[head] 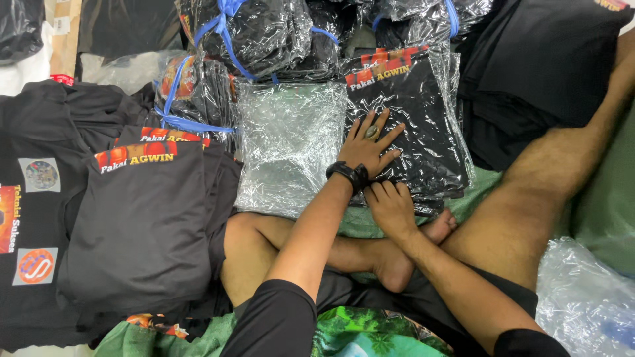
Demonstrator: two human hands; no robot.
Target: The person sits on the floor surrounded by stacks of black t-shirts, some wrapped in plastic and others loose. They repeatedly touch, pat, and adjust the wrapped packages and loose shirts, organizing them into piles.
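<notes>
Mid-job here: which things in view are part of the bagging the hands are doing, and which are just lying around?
In hand:
left hand, flat on the bagged black shirt
right hand, at that bag's near edge
empty clear plastic bags
folded black shirts

Lying about:
blue-tied bundles of bagged shirts
green cloth

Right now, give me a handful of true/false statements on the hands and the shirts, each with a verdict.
1. The left hand lies flat on a bagged black shirt. True.
2. The right hand is raised clear of the stack. False: it rests at the near edge of the bagged stack, just below the left hand.
3. The left wrist wears a black wristband. True.
4. The folded shirts to the left are already in bags. False: they lie bare, no plastic on them.
5. Empty clear bags lie left of the bagged shirt. True.
6. The bundles at the top are tied with red cord. False: the ties are blue.
</notes>
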